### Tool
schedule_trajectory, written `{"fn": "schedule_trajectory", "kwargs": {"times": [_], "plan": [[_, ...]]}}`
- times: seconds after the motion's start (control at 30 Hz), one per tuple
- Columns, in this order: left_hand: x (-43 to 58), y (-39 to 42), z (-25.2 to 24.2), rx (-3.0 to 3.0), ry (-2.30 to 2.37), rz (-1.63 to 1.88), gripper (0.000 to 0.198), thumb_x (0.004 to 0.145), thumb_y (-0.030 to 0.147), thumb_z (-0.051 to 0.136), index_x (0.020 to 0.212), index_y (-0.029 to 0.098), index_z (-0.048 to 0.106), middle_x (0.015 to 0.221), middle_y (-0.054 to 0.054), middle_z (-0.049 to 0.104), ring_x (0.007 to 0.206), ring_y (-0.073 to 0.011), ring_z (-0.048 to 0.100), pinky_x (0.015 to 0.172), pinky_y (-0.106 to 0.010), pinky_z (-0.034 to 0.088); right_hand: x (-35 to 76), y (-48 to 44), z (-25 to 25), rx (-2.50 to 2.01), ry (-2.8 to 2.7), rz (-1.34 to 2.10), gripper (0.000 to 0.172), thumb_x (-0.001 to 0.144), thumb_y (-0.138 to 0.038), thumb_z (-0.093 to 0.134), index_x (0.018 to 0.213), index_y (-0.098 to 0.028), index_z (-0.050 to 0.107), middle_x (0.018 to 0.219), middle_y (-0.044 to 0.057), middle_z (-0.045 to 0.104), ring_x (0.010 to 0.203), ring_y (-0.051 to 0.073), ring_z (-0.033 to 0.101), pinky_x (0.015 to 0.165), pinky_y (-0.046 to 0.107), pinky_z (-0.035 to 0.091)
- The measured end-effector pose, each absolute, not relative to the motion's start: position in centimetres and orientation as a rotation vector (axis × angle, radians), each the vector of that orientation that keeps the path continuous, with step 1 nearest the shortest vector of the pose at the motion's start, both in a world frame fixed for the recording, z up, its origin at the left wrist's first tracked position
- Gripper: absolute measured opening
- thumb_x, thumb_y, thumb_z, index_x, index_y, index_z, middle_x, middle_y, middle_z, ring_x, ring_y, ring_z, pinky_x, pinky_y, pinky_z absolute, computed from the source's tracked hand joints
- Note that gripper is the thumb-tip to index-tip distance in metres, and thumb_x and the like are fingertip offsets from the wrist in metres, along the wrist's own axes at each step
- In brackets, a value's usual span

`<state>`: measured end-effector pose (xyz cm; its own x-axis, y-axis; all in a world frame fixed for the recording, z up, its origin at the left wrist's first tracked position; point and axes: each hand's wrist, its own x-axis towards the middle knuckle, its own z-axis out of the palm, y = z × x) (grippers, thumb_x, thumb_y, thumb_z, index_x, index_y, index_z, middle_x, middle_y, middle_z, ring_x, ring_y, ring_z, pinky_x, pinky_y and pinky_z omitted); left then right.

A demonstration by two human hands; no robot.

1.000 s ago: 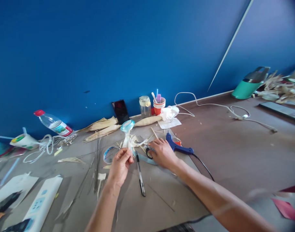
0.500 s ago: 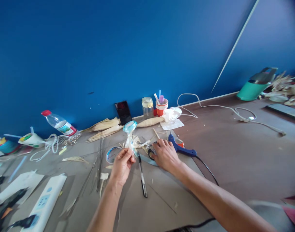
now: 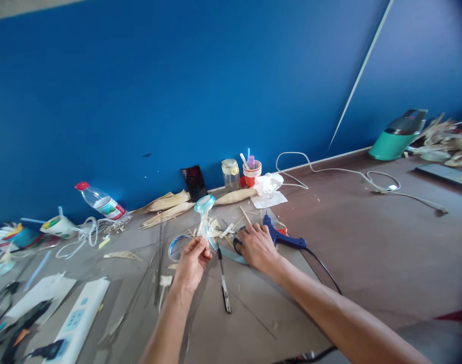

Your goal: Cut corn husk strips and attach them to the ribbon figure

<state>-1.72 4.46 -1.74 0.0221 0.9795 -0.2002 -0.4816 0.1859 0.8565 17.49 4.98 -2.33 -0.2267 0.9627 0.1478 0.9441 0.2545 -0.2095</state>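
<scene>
Ribbon-topped stem [image 3: 204, 221] pinched upright in left hand [image 3: 191, 260]; right hand [image 3: 257, 246] covers scissors [image 3: 236, 245], grip unclear.

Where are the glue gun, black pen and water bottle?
glue gun [image 3: 284, 240]: head view, on the blue body.
black pen [image 3: 223, 278]: head view, mid-shaft.
water bottle [image 3: 106, 206]: head view, on the label.

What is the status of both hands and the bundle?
Left hand pinches pale strip bundle, upright, teal loop on top. Right hand rests on black ring on table. Black pen lies between hands.
</scene>
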Motion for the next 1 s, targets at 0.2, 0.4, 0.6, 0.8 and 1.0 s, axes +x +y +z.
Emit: {"fn": "schedule_trajectory", "kwargs": {"times": [0.2,0.4,0.6,0.8,1.0], "plan": [[-1.7,4.5,-1.7,0.692,0.94,1.29,0.026,0.059,0.026,0.081,0.069,0.015,0.06,0.063,0.003,0.055,0.051,-0.0056,0.048,0.052,-0.019,0.041,17.4,4.9,-2.6,-1.848,-2.215,0.103,0.028,0.081,-0.039,0.054,0.098,-0.018,0.06,0.102,0.012,0.061,0.101,0.028,0.048,0.085,0.038,0.024],[-1.9,4.5,-1.8,0.692,0.941,1.286,0.026,0.059,0.027,0.081,0.069,0.015,0.061,0.064,0.003,0.055,0.051,-0.0052,0.047,0.051,-0.019,0.04,17.3,5.3,-2.4,-1.835,-2.232,0.163,0.022,0.08,-0.032,0.056,0.096,-0.017,0.059,0.096,0.011,0.065,0.101,0.027,0.051,0.085,0.037,0.024],[-2.0,4.5,-2.0,0.662,0.926,1.284,0.026,0.059,0.026,0.081,0.071,0.014,0.061,0.065,0.003,0.056,0.051,-0.0049,0.047,0.051,-0.019,0.04,17.4,5.4,-2.4,-1.787,-2.2,0.232,0.018,0.078,-0.025,0.054,0.093,-0.016,0.06,0.091,0.011,0.067,0.095,0.026,0.055,0.082,0.036,0.025],[-1.8,4.4,-1.9,0.623,0.916,1.265,0.026,0.059,0.025,0.081,0.069,0.014,0.06,0.063,0.003,0.056,0.051,-0.0047,0.048,0.052,-0.019,0.041,17.9,5.9,-2.1,-1.709,-1.925,0.607,0.02,0.075,-0.023,0.056,0.094,-0.019,0.062,0.081,0.003,0.067,0.085,0.021,0.057,0.079,0.034,0.03],[-1.8,4.3,-1.7,0.597,0.895,1.263,0.027,0.06,0.025,0.081,0.068,0.014,0.058,0.062,0.003,0.054,0.05,-0.0049,0.047,0.051,-0.019,0.04,18.6,6.3,-1.7,-1.222,-1.245,1.518,0.026,0.073,-0.03,0.059,0.094,-0.015,0.06,0.073,0.0,0.059,0.066,0.013,0.053,0.06,0.025,0.037]]}}
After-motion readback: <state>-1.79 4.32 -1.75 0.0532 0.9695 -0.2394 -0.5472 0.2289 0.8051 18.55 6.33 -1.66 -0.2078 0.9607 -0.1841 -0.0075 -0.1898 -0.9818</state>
